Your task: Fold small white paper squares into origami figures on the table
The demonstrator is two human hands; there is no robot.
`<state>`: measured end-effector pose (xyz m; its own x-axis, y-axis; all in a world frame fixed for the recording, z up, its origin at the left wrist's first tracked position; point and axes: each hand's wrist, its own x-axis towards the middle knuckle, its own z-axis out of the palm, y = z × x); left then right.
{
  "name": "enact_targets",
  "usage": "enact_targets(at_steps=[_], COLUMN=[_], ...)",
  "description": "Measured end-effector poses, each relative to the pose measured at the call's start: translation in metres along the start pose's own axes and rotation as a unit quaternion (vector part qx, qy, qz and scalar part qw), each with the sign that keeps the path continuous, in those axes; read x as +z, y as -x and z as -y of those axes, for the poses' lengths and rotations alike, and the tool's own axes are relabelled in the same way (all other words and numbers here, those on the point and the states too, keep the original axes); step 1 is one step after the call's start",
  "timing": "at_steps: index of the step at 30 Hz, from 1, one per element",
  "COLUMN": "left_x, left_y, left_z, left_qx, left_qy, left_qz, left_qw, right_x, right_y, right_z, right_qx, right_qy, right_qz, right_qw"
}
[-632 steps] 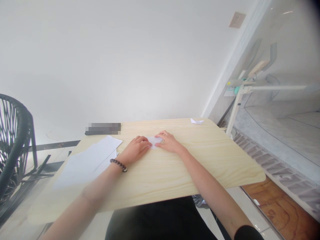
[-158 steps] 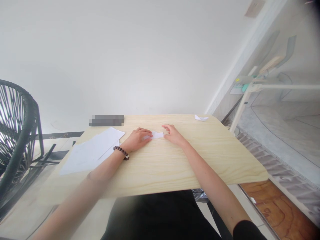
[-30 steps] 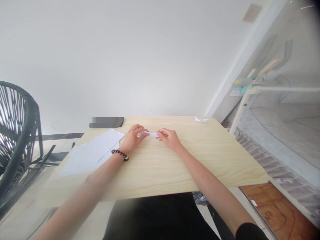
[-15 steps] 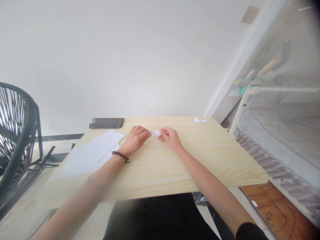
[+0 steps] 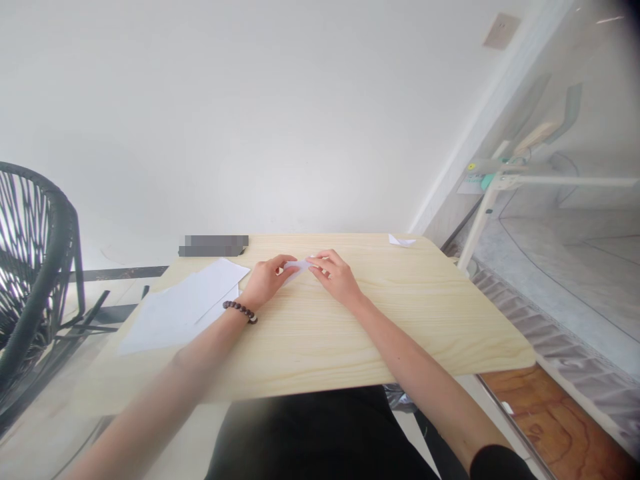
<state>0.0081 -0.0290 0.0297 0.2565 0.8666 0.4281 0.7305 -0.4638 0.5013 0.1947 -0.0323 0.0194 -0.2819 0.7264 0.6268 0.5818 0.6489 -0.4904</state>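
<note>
A small folded white paper piece (image 5: pixel 297 267) is held between both hands over the middle of the light wooden table (image 5: pixel 320 333). My left hand (image 5: pixel 267 279), with a dark bead bracelet on its wrist, pinches the paper's left end with curled fingers. My right hand (image 5: pixel 333 273) grips its right end, fingers bent over it. Most of the paper is hidden by the fingers.
Loose white sheets (image 5: pixel 183 303) lie on the table's left part. A dark flat object (image 5: pixel 213 245) sits at the far edge, and a small folded white paper (image 5: pixel 401 241) at the far right corner. A black wire chair (image 5: pixel 35 267) stands left; a white stand (image 5: pixel 483 207) right.
Both hands have drawn closer together on the paper. The right hand shifted left and its fingers now fold over the piece, which has tilted slightly.
</note>
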Motion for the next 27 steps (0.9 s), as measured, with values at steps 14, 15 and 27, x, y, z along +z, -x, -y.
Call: enact_targets(at_steps=[14, 15, 27], left_x=[0.001, 0.002, -0.001], left_y=[0.001, 0.001, 0.001], left_z=[-0.006, -0.005, -0.009], left_qx=[0.132, 0.142, 0.136], left_qy=[-0.042, -0.056, 0.002], left_qz=[0.009, 0.006, 0.011], left_qw=[0.99, 0.988, 0.991], right_x=[0.007, 0.007, 0.003], right_y=[0.0, 0.001, -0.001], right_z=[-0.01, -0.011, -0.012], right_qx=[0.063, 0.073, 0.047], right_qy=[-0.063, -0.078, -0.116], right_qz=[-0.003, -0.003, 0.013], right_qw=[0.996, 0.994, 0.992])
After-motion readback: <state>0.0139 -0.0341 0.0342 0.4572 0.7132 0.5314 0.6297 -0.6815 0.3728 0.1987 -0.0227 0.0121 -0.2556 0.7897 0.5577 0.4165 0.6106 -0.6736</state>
